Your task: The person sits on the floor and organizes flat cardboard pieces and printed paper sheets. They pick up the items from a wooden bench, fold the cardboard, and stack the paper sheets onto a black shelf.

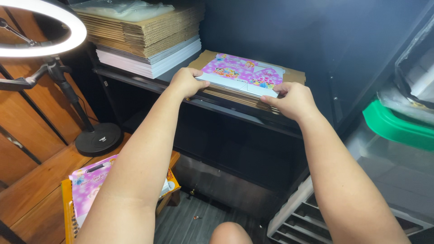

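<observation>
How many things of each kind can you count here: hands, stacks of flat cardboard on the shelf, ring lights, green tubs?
Hands: 2, left hand and right hand
Cardboard stacks: 2, tall stack and pink-topped stack
Ring light: 1
Green tub: 1
Total: 6

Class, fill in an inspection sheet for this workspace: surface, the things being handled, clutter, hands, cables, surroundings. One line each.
Surface: dark shelf holding stacks.
Job's things: pink printed flat box on top of a pile of flat cardboard.
Clutter: tall cardboard stack over white sheets; pink printed pack on a low wooden stool.
Grippers: left hand and right hand each grip the front edge of the pink box.
Cables: nothing seen.
Surroundings: ring light on a round-based stand, wooden wall, green bin lid, white drawer unit.
</observation>
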